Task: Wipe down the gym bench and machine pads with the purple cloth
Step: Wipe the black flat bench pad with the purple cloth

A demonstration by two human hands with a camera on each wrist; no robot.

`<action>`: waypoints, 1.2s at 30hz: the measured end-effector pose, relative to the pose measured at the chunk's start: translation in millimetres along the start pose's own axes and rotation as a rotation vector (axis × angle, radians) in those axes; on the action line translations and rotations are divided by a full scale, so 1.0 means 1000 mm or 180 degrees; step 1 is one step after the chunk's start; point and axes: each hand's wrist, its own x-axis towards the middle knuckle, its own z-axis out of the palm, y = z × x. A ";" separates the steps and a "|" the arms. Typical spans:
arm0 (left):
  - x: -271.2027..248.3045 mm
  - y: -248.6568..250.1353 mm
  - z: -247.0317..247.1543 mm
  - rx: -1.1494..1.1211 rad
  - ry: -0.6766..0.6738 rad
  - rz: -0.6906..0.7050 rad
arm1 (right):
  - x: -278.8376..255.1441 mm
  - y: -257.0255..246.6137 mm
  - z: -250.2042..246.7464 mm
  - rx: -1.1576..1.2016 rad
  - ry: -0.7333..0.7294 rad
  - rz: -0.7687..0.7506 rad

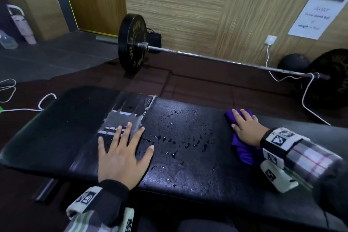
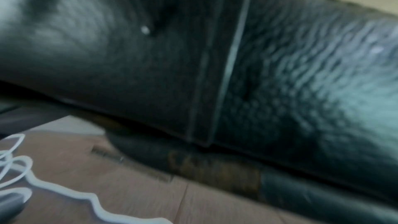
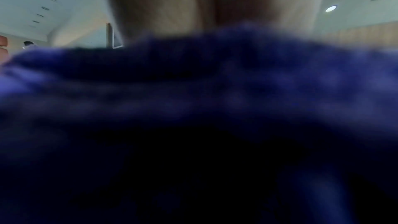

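A black padded gym bench (image 1: 188,118) runs across the head view, wet with droplets in its middle and with a torn, taped patch (image 1: 124,117) left of centre. My left hand (image 1: 122,149) lies flat on the pad with fingers spread, partly over the taped patch. My right hand (image 1: 244,128) presses flat on the purple cloth (image 1: 243,151) at the right part of the bench. The cloth (image 3: 193,91) fills the right wrist view, blurred, with the palm above it. The left wrist view shows only the bench's black vinyl (image 2: 150,65) and a seam, no fingers.
A barbell (image 1: 216,60) with black plates (image 1: 131,45) lies on the floor behind the bench, along the wood-panelled wall. White cables (image 1: 308,96) trail on the floor at right and left (image 1: 43,103). A bottle (image 1: 7,40) stands far left.
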 end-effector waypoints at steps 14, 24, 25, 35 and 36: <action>-0.001 -0.003 0.003 -0.0138 0.0276 -0.0098 | 0.014 -0.063 -0.030 -0.0282 -0.0601 -0.1543; -0.001 -0.001 0.003 -0.0217 0.0393 -0.0136 | 0.020 -0.005 -0.040 -0.0525 -0.0725 -0.1427; -0.001 -0.001 0.003 -0.0217 0.0387 -0.0140 | 0.027 -0.010 -0.043 -0.0620 -0.0650 -0.1345; -0.001 -0.001 0.003 -0.0272 0.0445 -0.0139 | 0.013 -0.046 -0.032 -0.0795 -0.0488 -0.2140; -0.001 -0.001 0.003 -0.0263 0.0439 -0.0142 | 0.009 -0.037 -0.030 -0.0732 -0.0547 -0.2208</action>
